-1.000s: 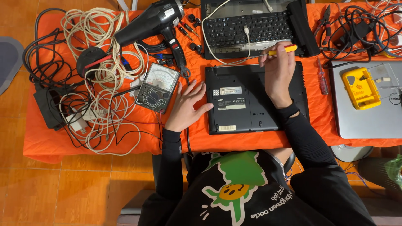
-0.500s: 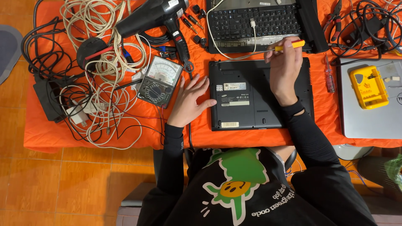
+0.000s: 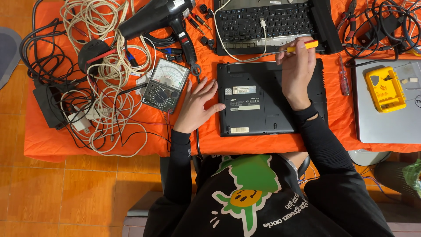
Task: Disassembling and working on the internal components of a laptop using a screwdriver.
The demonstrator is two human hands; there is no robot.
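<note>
Centrally, black rectangular laptop (image 3: 267,98) lies bottom-up on orange cloth (image 3: 57,140), long axis left-right, stickers on base. Right hand (image 3: 297,72) over far edge, fingers closed on yellow-handled screwdriver (image 3: 302,45). Left hand (image 3: 198,106) flat, fingers spread, touching laptop's left edge. Analog multimeter (image 3: 165,85) just left.

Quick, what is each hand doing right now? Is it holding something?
Left hand: open, fingers spread, resting flat at the left edge of the upside-down black laptop.
Right hand: closed around a yellow-handled screwdriver, over the laptop.
</note>
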